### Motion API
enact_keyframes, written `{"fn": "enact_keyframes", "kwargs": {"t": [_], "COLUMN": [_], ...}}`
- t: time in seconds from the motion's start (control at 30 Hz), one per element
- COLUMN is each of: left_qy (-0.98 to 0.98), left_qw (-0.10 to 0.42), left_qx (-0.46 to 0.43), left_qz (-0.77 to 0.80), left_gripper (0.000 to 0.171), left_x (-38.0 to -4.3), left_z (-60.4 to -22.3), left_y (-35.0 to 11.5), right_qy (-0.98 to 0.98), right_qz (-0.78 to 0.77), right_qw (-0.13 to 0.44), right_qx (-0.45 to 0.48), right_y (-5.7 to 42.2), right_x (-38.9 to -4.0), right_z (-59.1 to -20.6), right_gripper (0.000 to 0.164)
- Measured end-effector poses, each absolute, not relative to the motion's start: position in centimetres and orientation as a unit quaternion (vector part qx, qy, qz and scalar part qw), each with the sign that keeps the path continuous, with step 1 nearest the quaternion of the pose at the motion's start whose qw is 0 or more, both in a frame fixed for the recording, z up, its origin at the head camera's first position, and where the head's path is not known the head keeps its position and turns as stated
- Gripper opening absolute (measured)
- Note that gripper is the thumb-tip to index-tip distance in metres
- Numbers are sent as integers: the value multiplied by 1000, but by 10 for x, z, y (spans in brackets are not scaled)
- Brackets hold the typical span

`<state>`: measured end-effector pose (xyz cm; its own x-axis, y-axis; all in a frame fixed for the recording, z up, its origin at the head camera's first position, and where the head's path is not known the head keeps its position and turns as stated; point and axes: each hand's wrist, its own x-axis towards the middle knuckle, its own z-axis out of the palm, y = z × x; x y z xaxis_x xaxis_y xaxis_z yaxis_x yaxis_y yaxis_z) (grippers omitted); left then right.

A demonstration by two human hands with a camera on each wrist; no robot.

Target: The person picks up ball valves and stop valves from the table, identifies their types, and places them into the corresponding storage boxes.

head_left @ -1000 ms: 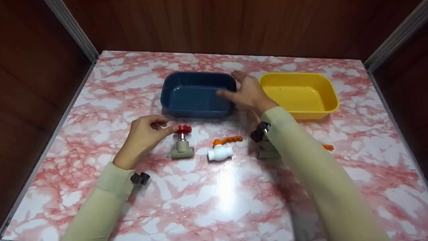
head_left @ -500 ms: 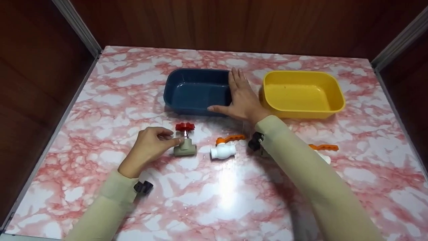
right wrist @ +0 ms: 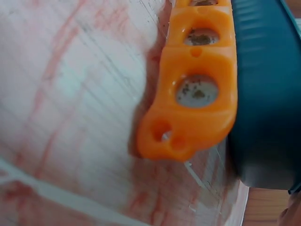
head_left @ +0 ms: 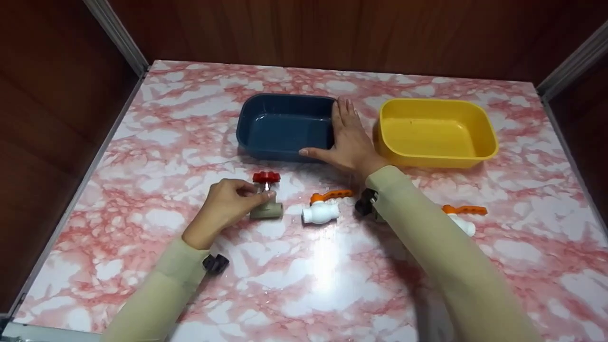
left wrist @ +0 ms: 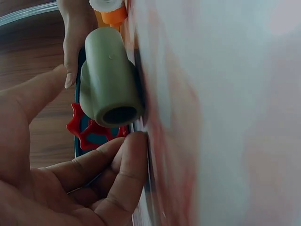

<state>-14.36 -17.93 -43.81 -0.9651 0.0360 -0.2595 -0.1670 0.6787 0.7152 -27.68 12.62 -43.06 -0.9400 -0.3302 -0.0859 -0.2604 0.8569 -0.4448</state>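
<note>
The left hand has come down from the red wheel of the grey-green valve, and its thumb now lies across the upper part of the body. In the left wrist view the thumb and fingers stand apart, the fingers loosely curved beside the pipe end, with the valve between them; no firm grip shows, and whether the fingertips touch it I cannot tell. The valve stands upright on the bench, left of its middle and nearer the far edge than the near one, in the same place as a second ago.

The right hand, blurred then, has settled along the right rim of the blue bin, its fingers straight and spread and its thumb at the near rim. The bin sits towards the far edge, with the yellow bin to its right, and seems not to have slid. In effect, one hand appears to steady the bin while the other is placed around the valve, which I judge is not yet lifted. The white valve with its orange lever lies untouched
</note>
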Motion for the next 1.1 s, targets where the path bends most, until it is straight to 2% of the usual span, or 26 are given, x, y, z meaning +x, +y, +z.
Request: {"fn": "enact_keyframes", "kwargs": {"t": [0.27,0.43,0.6,0.7,0.87,1.1], "left_qy": [911,919,932,941,947,946], "left_qw": [121,90,36,28,50,84], "left_qx": [-37,-34,-20,-15,-3,-16], "left_qz": [392,383,361,337,318,314], "left_gripper": [47,37,30,35,59,57], "left_x": [-141,-138,-132,-128,-126,-130], "left_z": [-440,-440,-439,-438,-437,-439], "left_y": [-169,-162,-155,-149,-143,-142], "right_qy": [958,959,958,957,958,957], "right_qz": [-224,-223,-225,-228,-227,-232], "right_qw": [86,84,83,84,80,83], "right_qx": [-154,-154,-155,-156,-154,-155], "right_y": [128,127,124,125,127,124], "right_x": [-278,-278,-279,-278,-278,-279], "right_z": [-432,-434,-435,-435,-435,-435], "right_gripper": [150,150,149,149,150,148]}}
